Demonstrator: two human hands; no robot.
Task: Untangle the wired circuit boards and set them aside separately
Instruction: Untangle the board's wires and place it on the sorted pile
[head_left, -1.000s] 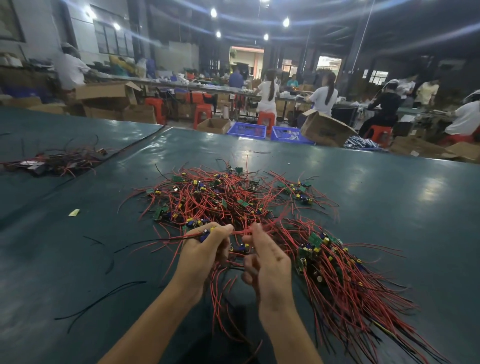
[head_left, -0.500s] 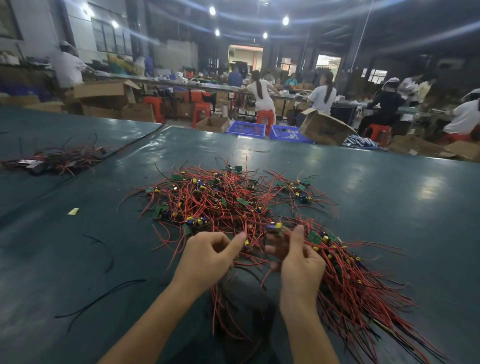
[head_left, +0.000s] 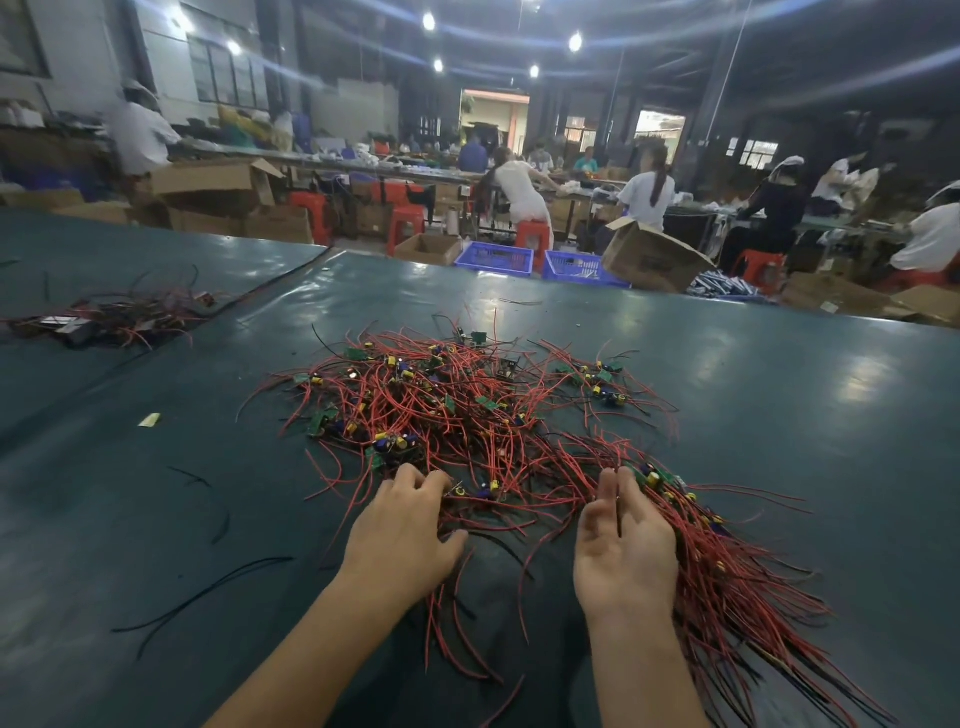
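Note:
A tangled heap of small green circuit boards with red wires (head_left: 457, 410) lies on the dark green table (head_left: 156, 519) in front of me. To its right, a bundle of boards with their wires lying roughly parallel (head_left: 737, 571) fans toward the near right corner. My left hand (head_left: 405, 525) rests palm down on the heap's near edge, its fingertips bent into the wires and its thumb spread apart. My right hand (head_left: 623, 540) is held edge-on with its fingers nearly straight against the left side of the bundle. A board (head_left: 652, 475) sits at its fingertips.
Another small pile of wires and parts (head_left: 114, 319) lies at the far left. Loose black wires (head_left: 208, 592) and a yellow scrap (head_left: 149, 420) lie on the table's left half. Past the far edge are blue crates (head_left: 493, 258), a cardboard box (head_left: 649, 254) and seated workers.
My right hand has carried a pulled-out board rightward to the parallel bundle and its fingers have straightened. My left hand let go of the wire and settled onto the heap's near edge.

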